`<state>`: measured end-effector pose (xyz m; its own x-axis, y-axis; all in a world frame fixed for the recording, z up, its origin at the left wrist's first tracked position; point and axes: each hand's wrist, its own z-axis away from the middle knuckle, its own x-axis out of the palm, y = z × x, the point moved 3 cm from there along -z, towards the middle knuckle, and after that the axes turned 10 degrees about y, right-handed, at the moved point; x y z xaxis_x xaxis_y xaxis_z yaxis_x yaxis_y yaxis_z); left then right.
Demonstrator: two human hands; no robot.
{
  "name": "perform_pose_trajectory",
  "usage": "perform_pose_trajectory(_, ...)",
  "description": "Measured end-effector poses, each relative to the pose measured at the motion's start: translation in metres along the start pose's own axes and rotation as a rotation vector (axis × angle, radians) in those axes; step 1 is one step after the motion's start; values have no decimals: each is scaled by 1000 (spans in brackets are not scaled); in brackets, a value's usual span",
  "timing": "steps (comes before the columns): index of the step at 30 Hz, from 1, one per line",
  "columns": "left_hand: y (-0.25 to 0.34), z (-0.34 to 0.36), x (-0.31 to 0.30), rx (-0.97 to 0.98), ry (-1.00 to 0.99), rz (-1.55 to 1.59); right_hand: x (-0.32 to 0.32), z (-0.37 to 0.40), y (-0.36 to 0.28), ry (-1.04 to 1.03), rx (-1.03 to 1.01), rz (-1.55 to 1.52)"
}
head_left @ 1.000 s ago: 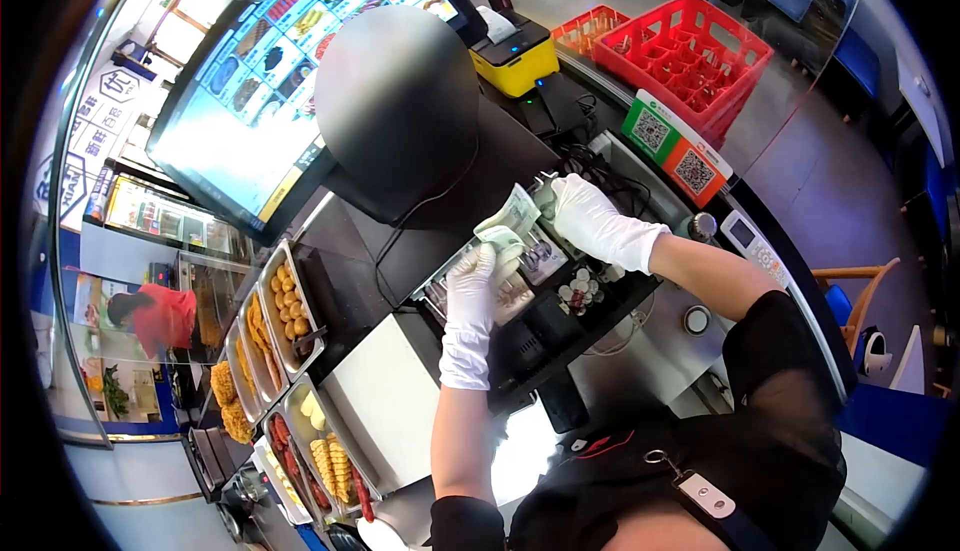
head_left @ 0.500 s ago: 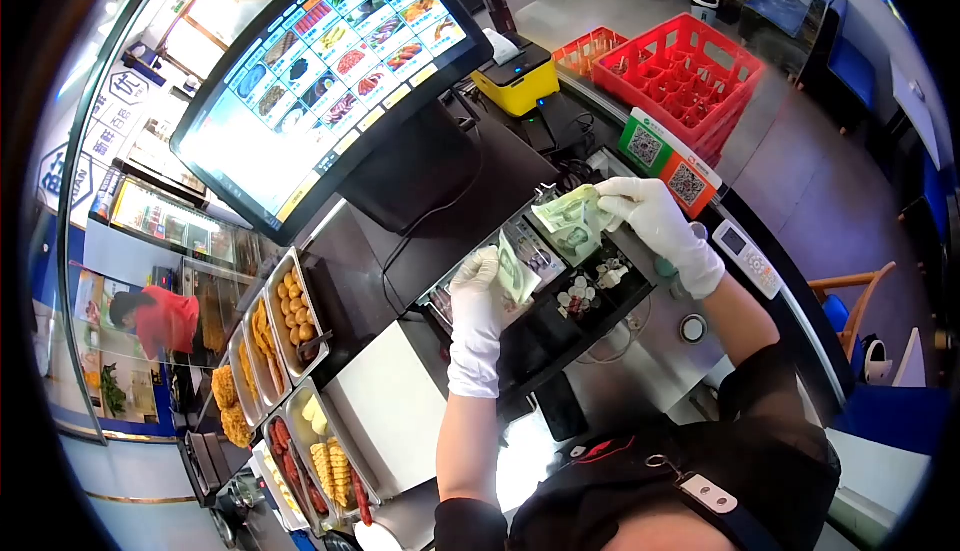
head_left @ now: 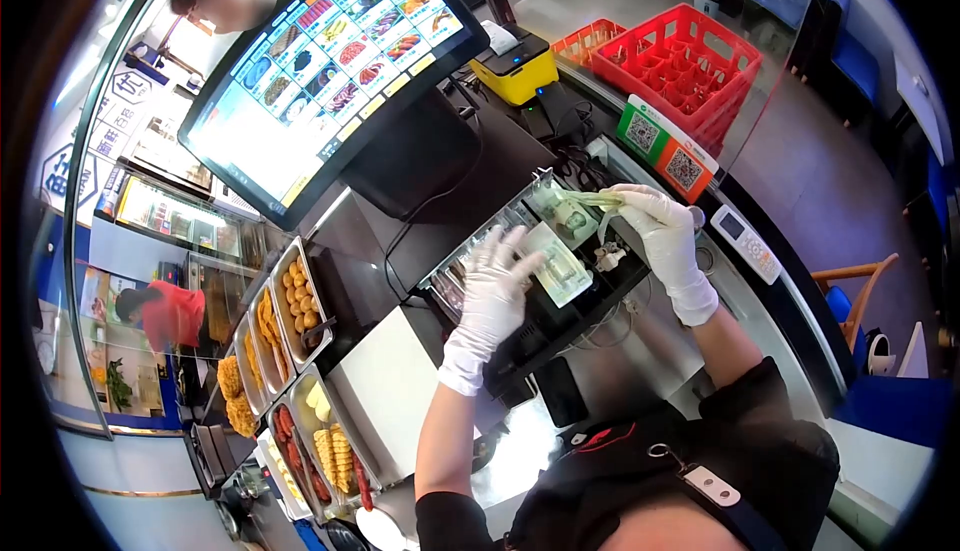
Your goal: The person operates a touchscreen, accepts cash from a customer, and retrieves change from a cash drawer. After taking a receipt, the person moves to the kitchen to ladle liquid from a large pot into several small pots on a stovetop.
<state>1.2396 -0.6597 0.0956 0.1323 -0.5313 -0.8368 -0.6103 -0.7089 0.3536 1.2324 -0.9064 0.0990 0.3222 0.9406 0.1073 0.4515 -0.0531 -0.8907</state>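
Both of my hands wear white gloves over an open cash drawer point(head_left: 470, 273) below the till. My right hand point(head_left: 655, 226) pinches a few green banknotes point(head_left: 588, 198) held flat above the drawer's far end. My left hand point(head_left: 497, 286) is spread, fingers apart, resting on the drawer's note compartments. Just right of its fingertips a single banknote point(head_left: 560, 266) lies on the drawer, and I cannot tell whether the fingers touch it. Coins point(head_left: 612, 254) lie in the drawer's small trays under my right hand.
A large touchscreen point(head_left: 325, 66) with food pictures stands behind the drawer. A yellow receipt printer point(head_left: 515, 61), red crates point(head_left: 685, 61) and QR code signs point(head_left: 665, 146) sit on the counter. Metal trays of fried food point(head_left: 290, 306) line the left. A person in red point(head_left: 165, 316) stands beyond the glass.
My left hand let go of the note it held upright and opened flat on the drawer; that note now lies in the drawer. My right hand lowered its banknotes toward the drawer.
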Motion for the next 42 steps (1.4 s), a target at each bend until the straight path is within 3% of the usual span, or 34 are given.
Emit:
perform_pose_trajectory(2,20,4,10,172,-143,-57,-5,2,7,21,38,-44)
perform_pose_trajectory(3,14,12,26,162,-244,-84,-9,4,9,75,158,-74)
perform_pose_trajectory(4,10,14,35,163,-244,-85,-13,6,12,129,278,-103)
perform_pose_trajectory(6,3,14,47,72,-257,97,-16,6,15,153,310,-140)
perform_pose_trajectory(7,0,14,47,100,-136,122,-17,6,16,174,347,-177)
perform_pose_trajectory(8,-2,16,50,104,-135,122,-17,7,15,176,343,-178)
perform_pose_trajectory(10,-2,11,34,-252,185,378,-11,6,-3,153,76,-3)
perform_pose_trajectory(11,2,6,30,-326,463,424,-3,7,-10,130,-2,-40)
perform_pose_trajectory(12,-1,4,30,-741,545,914,5,8,-16,107,-79,-77)
perform_pose_trajectory(14,9,-6,9,-1069,350,1061,22,12,-29,8,-261,145)
perform_pose_trajectory(16,-2,1,15,-1105,400,1150,41,17,-23,-81,-427,306)
perform_pose_trajectory(18,-1,1,14,-1056,438,1486,50,24,-16,-201,-455,348)
perform_pose_trajectory(19,10,-3,7,-1141,469,1534,54,25,-14,-229,-438,319)
perform_pose_trajectory(24,-4,12,14,-951,441,1258,71,24,5,-327,-427,244)
perform_pose_trajectory(26,-17,19,2,-982,557,1036,71,-5,11,-235,-509,284)
perform_pose_trajectory(27,-15,18,-6,-982,673,1168,73,-25,9,-179,-513,394)
perform_pose_trajectory(28,0,16,-26,-1073,663,1241,75,-45,7,-122,-514,504)
perform_pose_trajectory(30,3,36,-40,-1023,421,1329,73,-59,38,-223,-531,496)
perform_pose_trajectory(32,35,52,-53,-715,-10,1284,71,-57,59,-516,-394,461)
perform_pose_trajectory(34,48,90,-28,-719,-449,1248,59,-47,64,-522,-437,494)
perform_pose_trajectory(36,71,121,-9,-929,-550,1229,48,-26,74,-566,-560,656)
perform_pose_trajectory(37,71,139,9,-894,-495,1119,47,-15,81,-663,-580,749)
perform_pose_trajectory(40,51,177,50,-851,-318,821,43,-16,79,-631,-526,716)
perform_pose_trajectory(42,45,178,61,-939,-213,830,47,-44,66,-492,-523,594)
